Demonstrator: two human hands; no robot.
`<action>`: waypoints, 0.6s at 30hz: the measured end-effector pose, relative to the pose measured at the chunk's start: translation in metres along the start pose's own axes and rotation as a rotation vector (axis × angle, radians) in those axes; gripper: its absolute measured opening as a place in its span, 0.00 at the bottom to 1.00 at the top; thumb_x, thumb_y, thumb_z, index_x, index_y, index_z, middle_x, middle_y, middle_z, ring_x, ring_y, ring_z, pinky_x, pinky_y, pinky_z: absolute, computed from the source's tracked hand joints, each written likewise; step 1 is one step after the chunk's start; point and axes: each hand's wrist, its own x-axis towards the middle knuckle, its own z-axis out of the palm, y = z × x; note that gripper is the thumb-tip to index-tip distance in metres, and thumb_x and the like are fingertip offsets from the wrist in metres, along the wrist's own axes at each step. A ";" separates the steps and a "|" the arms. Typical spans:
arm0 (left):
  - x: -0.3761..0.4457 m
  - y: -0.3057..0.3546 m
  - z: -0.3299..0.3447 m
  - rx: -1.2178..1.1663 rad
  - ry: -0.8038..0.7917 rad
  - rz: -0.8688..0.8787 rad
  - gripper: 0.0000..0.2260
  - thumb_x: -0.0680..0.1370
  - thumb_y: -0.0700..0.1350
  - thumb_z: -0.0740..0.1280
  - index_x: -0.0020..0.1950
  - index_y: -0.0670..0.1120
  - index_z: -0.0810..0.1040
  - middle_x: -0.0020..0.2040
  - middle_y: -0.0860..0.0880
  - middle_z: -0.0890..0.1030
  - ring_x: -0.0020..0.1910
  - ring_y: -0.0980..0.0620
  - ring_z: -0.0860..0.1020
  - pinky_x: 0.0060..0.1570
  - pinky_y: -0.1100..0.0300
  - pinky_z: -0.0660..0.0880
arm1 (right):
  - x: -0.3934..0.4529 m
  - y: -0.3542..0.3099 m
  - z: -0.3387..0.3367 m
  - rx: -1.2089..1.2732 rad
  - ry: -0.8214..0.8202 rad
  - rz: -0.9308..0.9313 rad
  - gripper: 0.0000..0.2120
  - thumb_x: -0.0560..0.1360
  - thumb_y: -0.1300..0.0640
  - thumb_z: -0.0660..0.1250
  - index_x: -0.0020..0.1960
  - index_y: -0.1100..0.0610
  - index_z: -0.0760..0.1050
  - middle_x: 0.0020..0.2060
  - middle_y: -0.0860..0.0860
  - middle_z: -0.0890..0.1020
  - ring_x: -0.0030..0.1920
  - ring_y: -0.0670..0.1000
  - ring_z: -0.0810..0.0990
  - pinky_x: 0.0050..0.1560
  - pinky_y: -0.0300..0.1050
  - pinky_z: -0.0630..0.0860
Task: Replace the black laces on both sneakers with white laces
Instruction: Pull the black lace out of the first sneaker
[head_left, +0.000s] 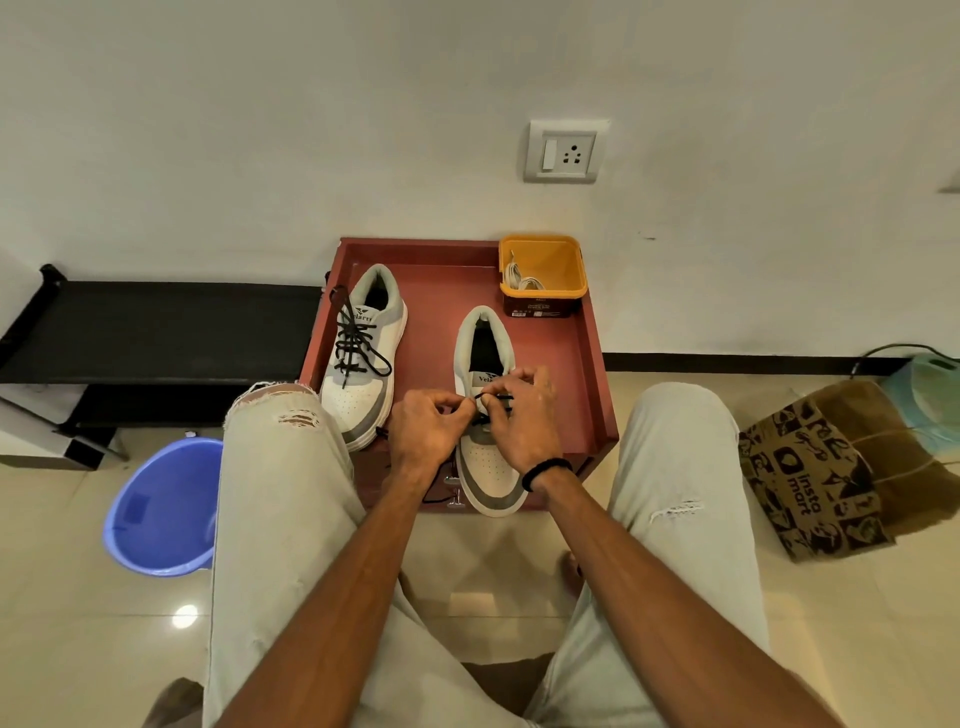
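1. Glossy beige tile floor, white wall behind with a switch-and-socket plate (566, 150); a low red table (592, 364) with a raised rim stands against the wall
2. Head view — person seated, knees in light ripped jeans either side of the table, both forearms reaching forward
3. Right sneaker (488, 441) lies near the table's front edge, toe toward the person; most eyelets bare, black lace (496, 399) visible only across the middle rows, loose end trailing off the front edge
4. Left hand (426, 431): thumb and fingers curled together, pinching the black lace at the sneaker's left side
5. Right hand (519, 410): fingers curled over the tongue area, clamped on the same lace; black band on the wrist
6. Left sneaker (363, 353) sits further back-left on the table, fully laced in black, untouched
7. White laces (522, 280) lie coiled inside a yellow tub (545, 260) at the table's back right corner, well apart from both hands
8. Off the table — blue bucket (161, 509) left, printed paper bag (815, 473) right, black bench (156, 322) along the wall
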 end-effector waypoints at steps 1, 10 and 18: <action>0.000 0.000 0.000 0.000 0.000 -0.001 0.08 0.75 0.53 0.74 0.49 0.51 0.89 0.42 0.55 0.87 0.38 0.57 0.83 0.40 0.52 0.84 | 0.000 0.001 0.001 0.026 0.012 0.010 0.03 0.77 0.60 0.72 0.49 0.54 0.82 0.53 0.47 0.68 0.59 0.53 0.72 0.59 0.53 0.79; 0.001 -0.001 0.003 -0.006 -0.006 -0.043 0.09 0.76 0.53 0.75 0.50 0.50 0.88 0.42 0.53 0.87 0.37 0.56 0.83 0.41 0.51 0.84 | 0.008 -0.007 -0.012 0.376 0.147 0.233 0.02 0.81 0.59 0.68 0.50 0.57 0.78 0.44 0.48 0.83 0.46 0.50 0.82 0.47 0.44 0.82; 0.001 -0.003 0.004 -0.001 -0.011 -0.050 0.09 0.76 0.54 0.75 0.50 0.51 0.88 0.42 0.54 0.87 0.37 0.56 0.84 0.41 0.51 0.84 | 0.013 -0.024 -0.029 1.167 0.108 0.465 0.02 0.84 0.62 0.60 0.54 0.58 0.71 0.46 0.60 0.87 0.45 0.57 0.87 0.40 0.45 0.81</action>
